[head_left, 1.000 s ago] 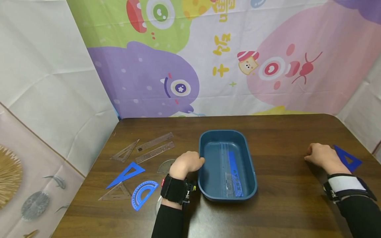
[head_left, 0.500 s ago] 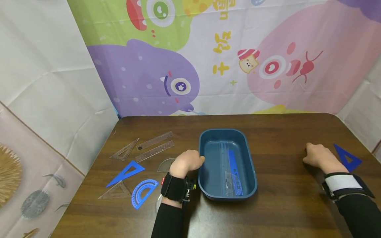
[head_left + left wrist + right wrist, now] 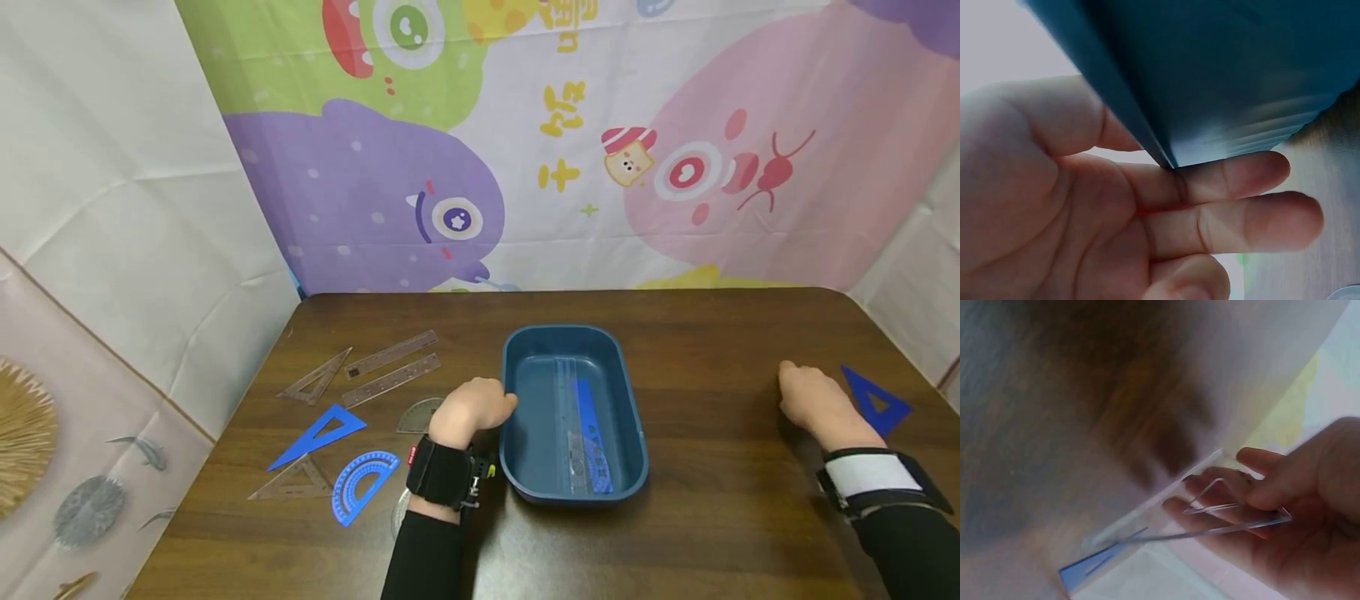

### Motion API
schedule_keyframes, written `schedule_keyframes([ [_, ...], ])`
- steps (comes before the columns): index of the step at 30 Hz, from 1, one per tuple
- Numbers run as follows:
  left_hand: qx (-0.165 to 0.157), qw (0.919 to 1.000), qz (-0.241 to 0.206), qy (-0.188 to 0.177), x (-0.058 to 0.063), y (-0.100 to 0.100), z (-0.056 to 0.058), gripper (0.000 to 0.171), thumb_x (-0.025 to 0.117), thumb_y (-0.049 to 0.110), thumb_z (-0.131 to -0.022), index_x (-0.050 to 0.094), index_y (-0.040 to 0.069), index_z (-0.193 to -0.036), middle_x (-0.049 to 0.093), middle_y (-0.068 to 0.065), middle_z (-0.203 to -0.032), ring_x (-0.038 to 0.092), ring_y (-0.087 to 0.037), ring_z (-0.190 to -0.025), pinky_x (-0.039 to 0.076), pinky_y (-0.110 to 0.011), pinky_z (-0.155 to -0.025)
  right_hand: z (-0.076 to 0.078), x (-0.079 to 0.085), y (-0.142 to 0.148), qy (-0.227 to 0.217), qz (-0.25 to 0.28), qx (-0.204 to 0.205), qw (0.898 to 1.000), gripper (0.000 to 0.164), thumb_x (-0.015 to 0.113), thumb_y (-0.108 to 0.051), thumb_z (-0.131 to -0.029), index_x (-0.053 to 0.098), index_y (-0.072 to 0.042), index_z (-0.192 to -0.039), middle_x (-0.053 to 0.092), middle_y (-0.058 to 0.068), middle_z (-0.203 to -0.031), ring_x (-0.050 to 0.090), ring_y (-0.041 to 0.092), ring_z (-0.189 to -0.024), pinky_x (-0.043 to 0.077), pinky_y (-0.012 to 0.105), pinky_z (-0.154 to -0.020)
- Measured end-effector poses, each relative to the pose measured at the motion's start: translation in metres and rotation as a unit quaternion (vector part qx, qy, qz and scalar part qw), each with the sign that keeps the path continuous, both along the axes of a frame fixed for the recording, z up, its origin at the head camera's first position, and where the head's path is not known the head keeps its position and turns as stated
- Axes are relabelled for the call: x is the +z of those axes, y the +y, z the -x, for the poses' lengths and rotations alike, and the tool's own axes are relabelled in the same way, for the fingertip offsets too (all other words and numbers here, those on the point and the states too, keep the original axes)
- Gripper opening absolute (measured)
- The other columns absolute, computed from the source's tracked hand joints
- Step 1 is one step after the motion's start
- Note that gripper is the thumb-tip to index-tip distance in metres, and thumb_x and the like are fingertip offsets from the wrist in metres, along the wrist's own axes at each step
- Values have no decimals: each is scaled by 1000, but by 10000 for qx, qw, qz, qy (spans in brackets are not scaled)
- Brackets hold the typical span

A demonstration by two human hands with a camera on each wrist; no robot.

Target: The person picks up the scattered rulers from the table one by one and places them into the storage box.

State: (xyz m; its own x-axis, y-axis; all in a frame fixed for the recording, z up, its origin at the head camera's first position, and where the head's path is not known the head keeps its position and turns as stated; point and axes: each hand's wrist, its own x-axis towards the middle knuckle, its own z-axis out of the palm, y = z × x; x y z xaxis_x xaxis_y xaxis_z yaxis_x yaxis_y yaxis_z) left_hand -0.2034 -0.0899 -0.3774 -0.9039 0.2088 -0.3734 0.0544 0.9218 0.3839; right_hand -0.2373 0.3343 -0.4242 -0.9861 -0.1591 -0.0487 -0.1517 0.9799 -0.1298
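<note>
Tray, left hand, protractor beside

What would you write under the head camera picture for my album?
Left hand grips the blue tray holding rulers; right hand rests beside a blue set square.

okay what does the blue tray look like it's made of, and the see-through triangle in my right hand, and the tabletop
Blue tray: probably moulded plastic, with rounded corners and an even, softly glossy colour. Clear triangle held by the right hand: likely transparent plastic, thin, fingers visible through it. Table: dark wood-grain surface, possibly laminate; cannot tell.
</note>
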Motion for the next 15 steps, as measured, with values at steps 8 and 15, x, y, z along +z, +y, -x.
schedule_keyframes([
  [8,-21,10000,55,-5,0,0,1,33,39,28,-95,59,3,-101,54,-9,-90,51,-22,-78,37,-36,-70,-18,30,-44,1302,318,382,9902,53,68,10,-65,42,18,-111,56,37,-93,55,51,-78,45,54,-60],
  [15,19,10000,58,-28,0,0,1,32,39,28,-95,59,3,-99,54,-9,-90,51,-22,-79,37,-36,-70,-44,56,-111,2764,818,1633,9435,68,66,22,-54,52,6,-118,59,25,-106,57,40,-94,47,49,-70],
])
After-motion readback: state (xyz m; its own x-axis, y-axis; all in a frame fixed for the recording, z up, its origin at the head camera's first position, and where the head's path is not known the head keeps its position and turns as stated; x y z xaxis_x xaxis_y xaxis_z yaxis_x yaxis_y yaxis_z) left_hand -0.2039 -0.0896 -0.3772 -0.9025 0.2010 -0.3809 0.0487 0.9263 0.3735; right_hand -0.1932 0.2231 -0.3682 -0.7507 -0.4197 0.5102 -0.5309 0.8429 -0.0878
